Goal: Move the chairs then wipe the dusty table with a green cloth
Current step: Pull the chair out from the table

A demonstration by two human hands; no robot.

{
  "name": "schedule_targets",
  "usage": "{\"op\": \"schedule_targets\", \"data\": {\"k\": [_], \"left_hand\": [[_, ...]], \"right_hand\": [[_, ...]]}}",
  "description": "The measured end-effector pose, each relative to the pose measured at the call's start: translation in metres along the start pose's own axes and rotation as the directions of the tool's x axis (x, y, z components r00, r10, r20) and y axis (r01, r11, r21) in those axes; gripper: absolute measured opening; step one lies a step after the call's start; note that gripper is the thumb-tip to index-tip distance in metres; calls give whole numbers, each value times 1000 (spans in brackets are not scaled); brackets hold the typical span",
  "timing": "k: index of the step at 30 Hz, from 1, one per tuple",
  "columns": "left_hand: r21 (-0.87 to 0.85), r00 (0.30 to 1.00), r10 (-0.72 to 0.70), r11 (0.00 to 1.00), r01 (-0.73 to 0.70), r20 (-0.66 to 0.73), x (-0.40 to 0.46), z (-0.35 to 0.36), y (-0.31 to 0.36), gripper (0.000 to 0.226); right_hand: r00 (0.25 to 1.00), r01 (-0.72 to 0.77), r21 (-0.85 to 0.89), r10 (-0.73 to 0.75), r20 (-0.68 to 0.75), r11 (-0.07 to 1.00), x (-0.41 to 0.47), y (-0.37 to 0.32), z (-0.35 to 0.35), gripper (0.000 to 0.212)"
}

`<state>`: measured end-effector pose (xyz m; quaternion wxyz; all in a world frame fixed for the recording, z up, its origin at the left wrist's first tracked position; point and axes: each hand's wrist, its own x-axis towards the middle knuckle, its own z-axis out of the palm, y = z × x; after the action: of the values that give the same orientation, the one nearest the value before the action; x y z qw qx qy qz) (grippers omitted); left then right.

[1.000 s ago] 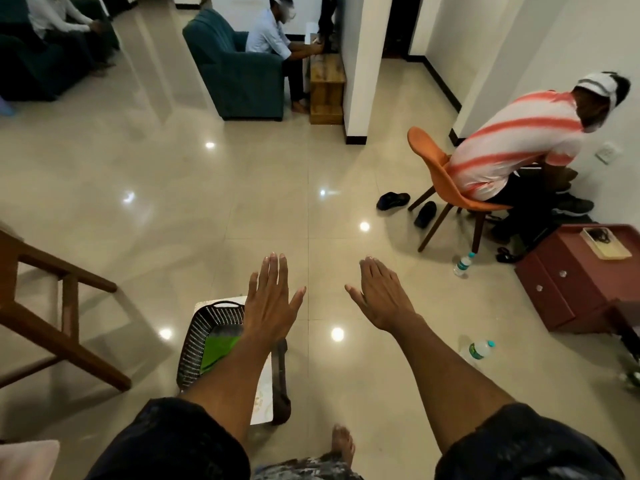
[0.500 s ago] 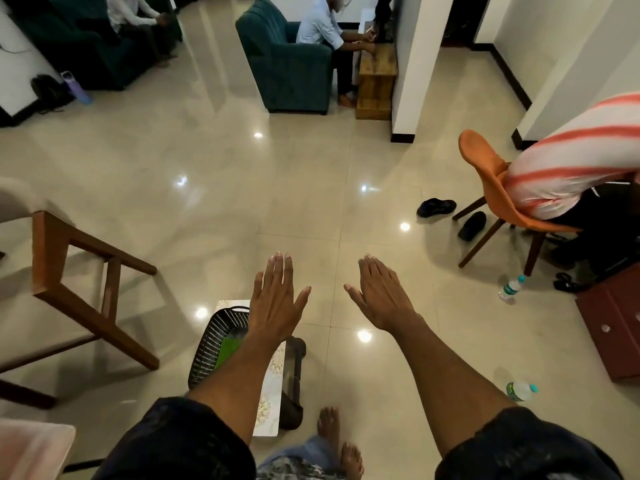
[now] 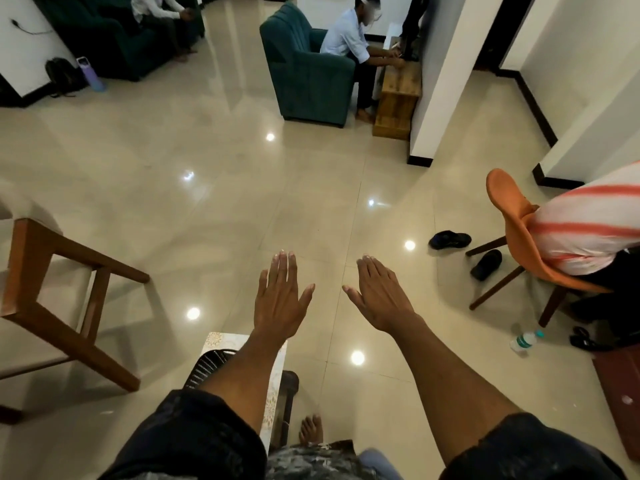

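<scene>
Both hands out front, palms down, fingers straight & spread apart, holding nothing. Left hand (image 3: pixel 281 299) at approx 6 o'clock of frame centre, right hand (image 3: pixel 379 295) just beside it toward 3 o'clock, thumbs pointing at each other w/ a gap between. Both raised over glossy tiled floor (image 3: pixel 214 188), touching nothing.

Small table (image 3: pixel 278 386) w/ pale patterned top low at 6 o'clock, mostly hidden under left forearm; dark leg showing on its right side. Black mesh basket (image 3: pixel 206 367) sitting on table, at 9 o'clock of the forearm; contents hidden, green cloth not visible. Bare foot (image 3: pixel 311 429) on floor just right of table.

Wooden chair (image 3: pixel 65 289) at 9 o'clock, tilted, pale seat & brown frame, near table but apart from it. Orange chair (image 3: pixel 519 233) at 3 o'clock, occupied by person in striped shirt (image 3: pixel 588 223). Pair of dark shoes (image 3: pixel 450 240) on floor just left of orange chair. Water bottle (image 3: pixel 526 340) lying on floor at 4 o'clock, near chair leg.

Teal armchair (image 3: pixel 304 71) at 12 o'clock, seated person in light shirt (image 3: pixel 346 43) leaning to a wooden box (image 3: pixel 396 98) beside white pillar (image 3: pixel 443 74). Dark sofa (image 3: pixel 114 39) at 11 o'clock, another person seated. Purple bottle (image 3: pixel 90 73) standing on floor near sofa.
</scene>
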<state>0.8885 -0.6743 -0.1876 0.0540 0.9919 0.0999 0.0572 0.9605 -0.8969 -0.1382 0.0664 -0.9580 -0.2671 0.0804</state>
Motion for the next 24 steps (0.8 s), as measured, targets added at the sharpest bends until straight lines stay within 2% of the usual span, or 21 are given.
{"op": "schedule_targets", "data": {"k": [6, 13, 17, 22, 24], "left_hand": [[-28, 993, -115, 993, 114, -33, 29, 1, -28, 81], [-21, 961, -272, 962, 271, -46, 65, 3, -62, 81], [29, 922, -378, 924, 381, -81, 90, 7, -86, 79], [36, 878, -469, 880, 474, -93, 137, 13, -97, 78], [16, 858, -506, 860, 510, -89, 156, 17, -97, 79]], "right_hand": [[996, 85, -32, -85, 23, 996, 61, -12, -12, 76], [966, 251, -46, -247, 78, 967, 147, -35, -13, 78], [925, 373, -47, -367, 99, 927, 207, -45, -12, 97], [894, 438, -45, -430, 125, 898, 286, -40, -19, 82], [876, 470, -58, -457, 152, 881, 310, -36, -22, 84]]}}
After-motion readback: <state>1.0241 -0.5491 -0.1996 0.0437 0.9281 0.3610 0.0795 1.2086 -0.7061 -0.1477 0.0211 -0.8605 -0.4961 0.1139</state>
